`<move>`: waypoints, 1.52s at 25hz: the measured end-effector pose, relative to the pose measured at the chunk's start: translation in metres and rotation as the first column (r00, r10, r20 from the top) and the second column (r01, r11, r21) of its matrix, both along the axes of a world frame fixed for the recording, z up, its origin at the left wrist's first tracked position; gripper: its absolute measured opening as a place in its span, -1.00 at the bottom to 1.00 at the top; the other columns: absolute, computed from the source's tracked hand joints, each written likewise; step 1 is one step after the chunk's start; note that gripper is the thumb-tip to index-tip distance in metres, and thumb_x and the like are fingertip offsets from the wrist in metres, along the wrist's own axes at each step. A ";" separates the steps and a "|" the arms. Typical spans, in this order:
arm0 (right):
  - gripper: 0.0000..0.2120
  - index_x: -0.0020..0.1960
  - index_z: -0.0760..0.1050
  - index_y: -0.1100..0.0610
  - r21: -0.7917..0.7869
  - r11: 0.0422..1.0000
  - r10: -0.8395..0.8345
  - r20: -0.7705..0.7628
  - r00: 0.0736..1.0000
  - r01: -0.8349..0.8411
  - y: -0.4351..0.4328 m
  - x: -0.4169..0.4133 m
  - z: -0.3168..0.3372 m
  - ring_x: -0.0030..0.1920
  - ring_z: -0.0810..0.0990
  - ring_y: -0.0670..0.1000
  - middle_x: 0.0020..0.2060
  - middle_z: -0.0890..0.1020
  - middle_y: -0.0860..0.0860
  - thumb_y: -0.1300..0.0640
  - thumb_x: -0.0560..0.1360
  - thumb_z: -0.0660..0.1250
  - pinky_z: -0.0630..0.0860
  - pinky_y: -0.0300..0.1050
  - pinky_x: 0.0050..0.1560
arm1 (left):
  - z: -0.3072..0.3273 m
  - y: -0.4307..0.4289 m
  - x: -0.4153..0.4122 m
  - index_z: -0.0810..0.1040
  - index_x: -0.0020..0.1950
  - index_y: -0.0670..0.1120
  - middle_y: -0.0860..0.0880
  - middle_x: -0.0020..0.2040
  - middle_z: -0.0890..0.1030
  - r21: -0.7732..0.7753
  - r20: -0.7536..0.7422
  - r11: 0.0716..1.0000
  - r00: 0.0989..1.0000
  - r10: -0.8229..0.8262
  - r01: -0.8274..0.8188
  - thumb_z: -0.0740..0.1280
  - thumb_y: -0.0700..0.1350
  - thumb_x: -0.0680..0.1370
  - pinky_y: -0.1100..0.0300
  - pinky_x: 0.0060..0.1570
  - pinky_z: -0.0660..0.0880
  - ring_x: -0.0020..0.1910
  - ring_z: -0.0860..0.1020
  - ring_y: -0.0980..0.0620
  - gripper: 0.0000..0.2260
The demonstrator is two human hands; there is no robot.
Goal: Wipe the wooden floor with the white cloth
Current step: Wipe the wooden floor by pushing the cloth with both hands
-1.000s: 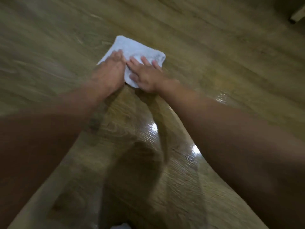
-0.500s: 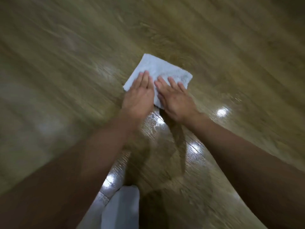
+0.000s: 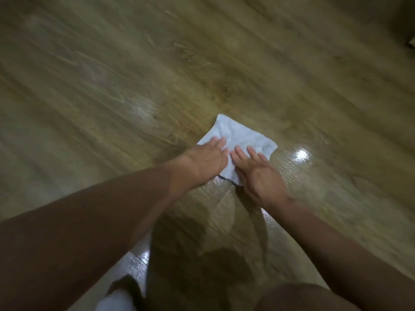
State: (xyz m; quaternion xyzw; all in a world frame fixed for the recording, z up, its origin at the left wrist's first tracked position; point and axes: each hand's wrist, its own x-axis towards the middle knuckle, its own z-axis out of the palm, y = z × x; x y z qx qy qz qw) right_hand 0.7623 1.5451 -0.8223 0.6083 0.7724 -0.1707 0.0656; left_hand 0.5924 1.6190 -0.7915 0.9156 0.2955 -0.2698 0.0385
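Wood floor (image 3: 112, 86) is glossy with streaky grain, a glare spot just right of the cloth and bare planks all round it. The cloth (image 3: 242, 138) is white, fluffy, roughly square and lying flat. Left hand (image 3: 206, 162) and right hand (image 3: 258, 176) press on it side by side, fingers straight, gripping nothing.

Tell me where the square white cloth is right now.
In the head view, the square white cloth lies flat on the wooden floor just right of centre, under the left hand and right hand.
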 end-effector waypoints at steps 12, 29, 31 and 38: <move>-0.52 0.56 -0.03 0.07 -0.003 0.984 -0.180 -0.010 0.984 0.180 -0.017 0.003 0.002 0.55 -0.01 0.11 0.55 0.06 0.01 0.06 0.67 -0.04 -0.04 -0.01 0.50 | -0.009 0.012 0.009 -0.11 0.54 -0.26 -0.37 0.52 -0.09 -0.017 0.100 0.997 0.992 -0.077 0.079 0.03 -0.18 0.61 -0.10 0.48 -0.03 0.51 -0.08 -0.34 -0.45; -0.34 0.57 -0.10 0.11 -0.154 0.845 -0.502 0.096 0.859 0.512 -0.026 -0.014 0.028 0.55 -0.03 0.06 0.57 -0.03 0.02 0.27 0.55 0.10 0.12 0.02 0.44 | -0.031 0.053 0.076 -0.13 0.56 -0.13 -0.25 0.55 -0.16 -0.069 0.187 0.982 0.969 -0.160 0.176 0.04 -0.14 0.63 -0.12 0.48 -0.01 0.54 -0.14 -0.24 -0.45; -0.38 0.57 -0.10 0.12 -0.175 0.862 -0.463 0.113 0.879 0.476 -0.042 -0.016 0.033 0.55 -0.02 0.07 0.56 -0.03 0.03 0.23 0.58 0.10 0.15 0.01 0.43 | -0.022 0.035 0.066 -0.13 0.56 -0.12 -0.24 0.55 -0.16 -0.068 0.175 0.982 0.971 -0.163 0.178 0.03 -0.13 0.63 -0.14 0.47 0.04 0.54 -0.12 -0.25 -0.46; -0.50 0.47 0.16 0.20 0.025 0.839 -0.542 0.146 0.828 0.544 -0.099 -0.038 0.027 0.42 0.34 0.17 0.45 0.28 0.15 -0.07 0.65 -0.01 0.45 0.10 0.17 | -0.028 -0.030 0.032 -0.16 0.56 -0.12 -0.27 0.55 -0.17 -0.017 0.247 0.963 0.934 -0.257 0.269 0.04 -0.11 0.62 -0.06 0.49 -0.09 0.53 -0.15 -0.26 -0.43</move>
